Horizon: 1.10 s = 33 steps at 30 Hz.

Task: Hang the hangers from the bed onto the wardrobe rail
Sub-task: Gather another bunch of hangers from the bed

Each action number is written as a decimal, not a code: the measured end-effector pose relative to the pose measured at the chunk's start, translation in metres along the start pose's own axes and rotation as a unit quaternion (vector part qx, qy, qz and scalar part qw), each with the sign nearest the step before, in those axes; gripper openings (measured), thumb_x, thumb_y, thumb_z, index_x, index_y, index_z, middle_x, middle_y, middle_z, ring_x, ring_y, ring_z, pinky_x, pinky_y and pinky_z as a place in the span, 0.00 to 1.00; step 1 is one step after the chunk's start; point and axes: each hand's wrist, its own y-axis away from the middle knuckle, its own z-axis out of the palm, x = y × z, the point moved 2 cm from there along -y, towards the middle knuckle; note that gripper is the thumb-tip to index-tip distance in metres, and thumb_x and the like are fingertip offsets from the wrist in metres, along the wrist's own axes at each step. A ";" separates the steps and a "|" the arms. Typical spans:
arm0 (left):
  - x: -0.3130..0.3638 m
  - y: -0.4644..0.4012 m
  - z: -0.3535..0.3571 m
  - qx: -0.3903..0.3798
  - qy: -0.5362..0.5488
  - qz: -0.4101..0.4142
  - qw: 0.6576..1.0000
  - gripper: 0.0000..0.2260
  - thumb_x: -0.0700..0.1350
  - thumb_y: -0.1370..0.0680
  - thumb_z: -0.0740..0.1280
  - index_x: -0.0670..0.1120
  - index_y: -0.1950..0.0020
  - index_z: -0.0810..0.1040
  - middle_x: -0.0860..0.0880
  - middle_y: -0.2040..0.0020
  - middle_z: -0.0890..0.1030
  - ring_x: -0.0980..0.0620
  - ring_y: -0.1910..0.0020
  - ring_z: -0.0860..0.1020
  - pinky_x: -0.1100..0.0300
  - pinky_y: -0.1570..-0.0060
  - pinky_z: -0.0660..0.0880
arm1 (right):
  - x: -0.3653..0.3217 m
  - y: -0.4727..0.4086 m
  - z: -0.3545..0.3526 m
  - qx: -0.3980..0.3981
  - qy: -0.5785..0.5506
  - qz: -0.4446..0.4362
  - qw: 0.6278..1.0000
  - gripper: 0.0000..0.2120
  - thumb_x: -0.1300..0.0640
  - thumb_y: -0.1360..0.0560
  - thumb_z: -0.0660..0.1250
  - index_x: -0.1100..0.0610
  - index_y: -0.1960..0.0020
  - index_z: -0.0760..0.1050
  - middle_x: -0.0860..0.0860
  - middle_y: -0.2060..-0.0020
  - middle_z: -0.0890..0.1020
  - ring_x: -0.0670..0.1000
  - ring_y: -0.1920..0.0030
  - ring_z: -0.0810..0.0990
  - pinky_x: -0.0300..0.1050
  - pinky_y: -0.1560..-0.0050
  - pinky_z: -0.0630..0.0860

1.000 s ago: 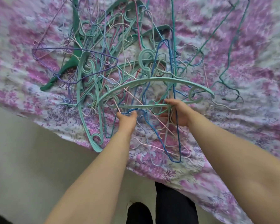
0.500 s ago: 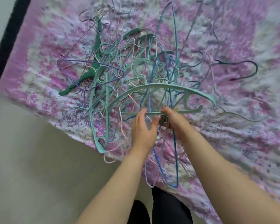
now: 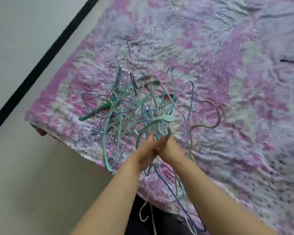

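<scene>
Left hand: the left hand (image 3: 145,154), at frame centre, is pressed against the right, fingers wrapped round a bundle of thin wire hangers (image 3: 161,168).
Right hand: the right hand (image 3: 168,146) grips the pale green curved plastic hanger (image 3: 153,124).
Pile: a tangled heap of coloured hangers (image 3: 126,106) lies left of centre on the pink floral bedspread (image 3: 227,99).
Rail: out of view.

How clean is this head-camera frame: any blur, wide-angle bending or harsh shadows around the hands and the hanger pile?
Head view: soft, even light, no hard shadows or glare. Motion blur smears the left hand, the right hand and the hanger pile, so thin wires merge. Wide-angle distortion tilts the bedspread.
</scene>
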 end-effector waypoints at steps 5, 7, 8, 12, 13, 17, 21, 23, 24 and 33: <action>0.005 0.032 0.000 -0.047 0.059 0.012 0.997 0.46 0.63 0.43 0.79 0.36 0.35 0.73 0.41 0.43 0.81 0.46 0.43 0.80 0.55 0.43 0.76 | -0.003 0.021 0.007 -0.009 0.108 0.055 0.993 0.33 0.41 0.35 0.60 0.57 0.34 0.69 0.60 0.37 0.71 0.61 0.39 0.71 0.46 0.46 0.72; 0.008 0.042 -0.002 -0.060 0.109 0.002 0.992 0.41 0.64 0.43 0.78 0.38 0.40 0.77 0.39 0.42 0.80 0.42 0.40 0.78 0.47 0.35 0.70 | -0.012 0.036 0.005 0.000 0.117 0.061 0.991 0.35 0.39 0.38 0.61 0.55 0.35 0.70 0.60 0.39 0.73 0.62 0.39 0.72 0.53 0.41 0.74; 0.009 0.045 -0.003 -0.054 0.115 -0.005 0.992 0.40 0.63 0.44 0.79 0.38 0.43 0.79 0.39 0.43 0.80 0.41 0.41 0.78 0.45 0.33 0.68 | -0.018 0.045 0.004 0.007 0.114 0.068 0.991 0.35 0.37 0.38 0.60 0.56 0.36 0.71 0.60 0.40 0.74 0.62 0.40 0.74 0.54 0.42 0.76; 0.011 0.048 -0.006 -0.015 0.113 -0.031 0.993 0.29 0.61 0.47 0.82 0.43 0.55 0.86 0.38 0.47 0.81 0.39 0.44 0.78 0.45 0.32 0.66 | -0.041 0.079 0.007 0.003 0.119 0.065 0.991 0.31 0.44 0.21 0.55 0.64 0.27 0.55 0.60 0.30 0.64 0.60 0.30 0.66 0.53 0.35 0.67; 0.017 0.055 -0.002 -0.002 0.109 -0.037 0.993 0.26 0.60 0.44 0.81 0.43 0.55 0.86 0.37 0.47 0.80 0.38 0.45 0.77 0.45 0.34 0.68 | -0.047 0.089 0.008 0.003 0.127 0.060 0.990 0.31 0.46 0.20 0.53 0.64 0.25 0.50 0.60 0.28 0.61 0.59 0.28 0.63 0.53 0.33 0.64; 0.024 0.067 0.002 0.091 0.122 -0.028 0.988 0.19 0.46 0.24 0.63 0.47 0.75 0.80 0.45 0.68 0.77 0.46 0.66 0.73 0.54 0.58 0.71 | -0.057 0.101 0.025 -0.013 0.186 0.048 0.981 0.33 0.54 0.18 0.52 0.64 0.24 0.35 0.60 0.23 0.48 0.57 0.23 0.51 0.52 0.25 0.53; 0.024 0.068 -0.013 0.141 0.116 -0.039 0.982 0.08 0.46 0.29 0.68 0.44 0.64 0.74 0.43 0.68 0.75 0.44 0.65 0.74 0.52 0.56 0.74 | -0.067 0.124 0.033 -0.040 0.174 0.001 0.984 0.29 0.59 0.17 0.49 0.62 0.24 0.36 0.59 0.23 0.43 0.58 0.23 0.44 0.53 0.24 0.45; 0.025 0.068 -0.021 0.135 0.072 -0.063 0.986 0.07 0.44 0.32 0.69 0.42 0.64 0.74 0.45 0.72 0.74 0.46 0.67 0.73 0.56 0.61 0.74 | -0.072 0.141 0.035 -0.064 0.210 -0.077 0.972 0.29 0.58 0.18 0.51 0.67 0.24 0.40 0.63 0.24 0.43 0.62 0.24 0.43 0.55 0.24 0.43; 0.025 0.067 -0.024 0.133 0.061 -0.067 0.987 0.06 0.42 0.29 0.67 0.42 0.65 0.74 0.46 0.73 0.73 0.47 0.69 0.72 0.58 0.65 0.73 | -0.072 0.148 0.037 -0.065 0.255 -0.107 0.959 0.32 0.57 0.20 0.54 0.68 0.25 0.41 0.65 0.24 0.43 0.63 0.24 0.42 0.55 0.24 0.43; 0.038 0.069 -0.039 0.077 0.086 -0.056 0.992 0.04 0.36 0.28 0.65 0.45 0.60 0.75 0.47 0.72 0.75 0.50 0.76 0.76 0.60 0.69 0.76 | -0.092 0.207 -0.016 -0.363 0.116 -0.282 0.880 0.17 0.51 0.19 0.59 0.63 0.39 0.74 0.59 0.40 0.78 0.54 0.44 0.76 0.49 0.42 0.73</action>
